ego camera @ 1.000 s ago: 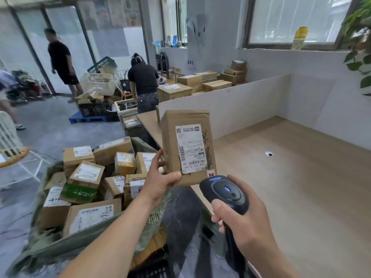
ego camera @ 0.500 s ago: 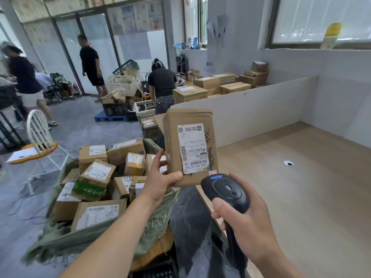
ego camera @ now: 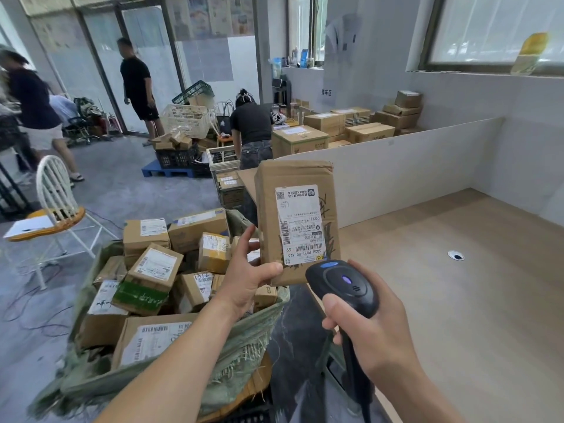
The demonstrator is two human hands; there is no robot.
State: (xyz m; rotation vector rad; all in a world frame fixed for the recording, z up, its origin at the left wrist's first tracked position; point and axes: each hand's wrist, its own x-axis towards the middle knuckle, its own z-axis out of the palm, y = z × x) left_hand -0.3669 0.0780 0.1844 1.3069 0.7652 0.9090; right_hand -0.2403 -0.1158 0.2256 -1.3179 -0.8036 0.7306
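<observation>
Being pinched low by the left hand point(ego camera: 248, 279), the tall brown cardboard parcel point(ego camera: 297, 222) could get tipped off-aim from the black plastic barcode scanner point(ego camera: 341, 285) gripped in the right hand point(ego camera: 375, 334).

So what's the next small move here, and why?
Probably tip the scanner up at the label and trigger it: the left hand holds the parcel upright, label facing out, and the right hand grips the scanner just below it.

Right hand point(ego camera: 375, 337) has lifted scanner point(ego camera: 341, 286) slightly nearer the label point(ego camera: 300, 224) on parcel point(ego camera: 268, 209); well left of left hand point(ego camera: 247, 276), a walker point(ego camera: 30, 102) has entered.
</observation>
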